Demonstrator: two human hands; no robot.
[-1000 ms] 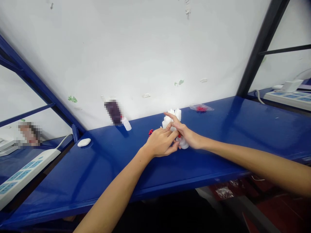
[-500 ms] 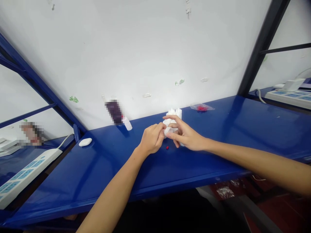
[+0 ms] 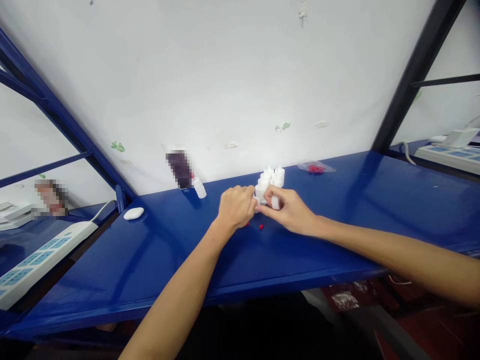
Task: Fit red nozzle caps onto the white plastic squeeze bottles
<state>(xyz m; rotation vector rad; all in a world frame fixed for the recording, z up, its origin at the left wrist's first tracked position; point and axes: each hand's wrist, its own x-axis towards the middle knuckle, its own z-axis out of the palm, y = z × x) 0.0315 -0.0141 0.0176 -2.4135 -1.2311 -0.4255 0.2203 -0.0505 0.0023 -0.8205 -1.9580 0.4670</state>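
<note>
A small white plastic bottle [image 3: 276, 202] lies sideways in my right hand [image 3: 294, 212], whose fingers are wrapped around its body. My left hand [image 3: 237, 206] is closed at the other end of this bottle, its knuckles hiding most of that end. Just behind the hands stand several white bottles [image 3: 269, 178] with pointed tips, packed close together. On the tabletop below the hands lies a small red cap [image 3: 261, 227]. A second red piece [image 3: 247, 224] shows partly beside my left hand.
At the back right lies a clear bag [image 3: 316, 168] with red pieces. A white bottle with a red top [image 3: 200, 188] leans near a blurred dark object [image 3: 179, 169] by the wall. A white rounded case [image 3: 134, 213] and a power strip [image 3: 48, 255] are on the left.
My right fingers were spread loosely around the bottle and have now curled tightly around it. The second red piece has come into sight beside my left hand. The view has shifted slightly.
</note>
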